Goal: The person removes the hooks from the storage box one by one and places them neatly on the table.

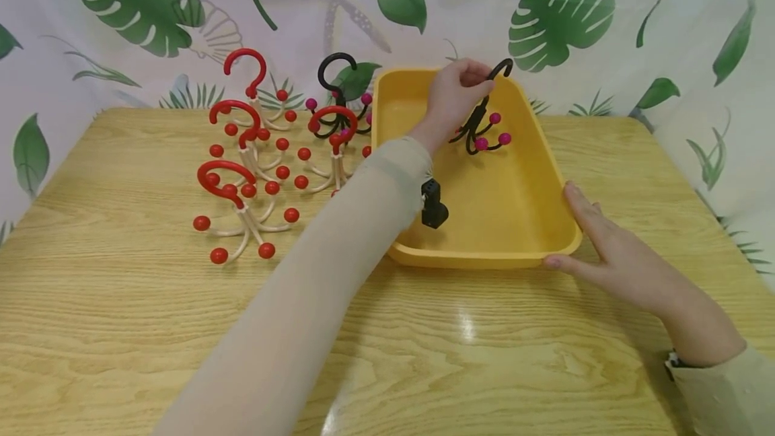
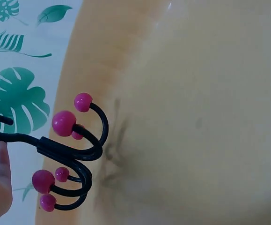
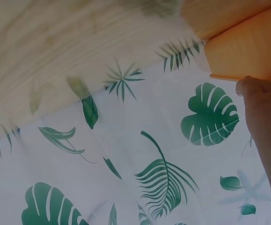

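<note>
In the head view my left hand [image 1: 454, 96] pinches a black multi-prong hanger [image 1: 478, 116] by its stem, below the hooked top. Its curved prongs end in pink balls and hang over the far part of a yellow tray [image 1: 563, 207]. The left wrist view shows this hanger [image 2: 62, 149] close up, its prongs apart from the tray floor. My right hand [image 1: 636, 271] touches the outside of the tray's near right corner, thumb at the front and fingers along the side. In the right wrist view, part of the right hand [image 3: 264, 101] meets the tray's edge.
Left of the tray stand several white hangers with red hooks and red balls, the nearest a white-pronged hanger [image 1: 245, 224]. Behind them is another black hanger [image 1: 339, 96] with pink balls. A wooden table [image 1: 460, 355] carries everything; a leaf-patterned cloth [image 1: 460, 12] hangs behind.
</note>
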Action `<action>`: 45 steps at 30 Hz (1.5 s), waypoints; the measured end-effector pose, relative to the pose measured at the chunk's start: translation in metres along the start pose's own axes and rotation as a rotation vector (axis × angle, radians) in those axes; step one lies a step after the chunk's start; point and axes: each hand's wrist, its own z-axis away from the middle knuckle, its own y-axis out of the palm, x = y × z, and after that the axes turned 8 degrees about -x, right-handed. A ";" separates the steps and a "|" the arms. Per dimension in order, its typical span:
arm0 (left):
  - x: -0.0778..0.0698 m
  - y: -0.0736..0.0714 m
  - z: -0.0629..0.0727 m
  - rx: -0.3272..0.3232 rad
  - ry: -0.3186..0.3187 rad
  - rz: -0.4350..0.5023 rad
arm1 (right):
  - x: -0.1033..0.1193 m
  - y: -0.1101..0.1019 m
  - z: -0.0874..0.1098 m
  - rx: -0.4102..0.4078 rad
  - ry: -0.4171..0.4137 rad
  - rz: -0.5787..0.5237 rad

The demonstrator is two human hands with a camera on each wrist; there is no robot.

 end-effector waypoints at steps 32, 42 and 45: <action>-0.122 -0.133 0.130 0.201 0.237 0.167 | 0.001 0.000 -0.002 0.050 0.018 0.025; -0.093 -0.198 0.170 0.126 0.128 0.053 | 0.003 0.000 0.000 0.028 -0.020 -0.004; -0.080 -0.214 0.179 0.084 0.133 -0.010 | 0.004 -0.001 0.000 0.023 -0.024 -0.005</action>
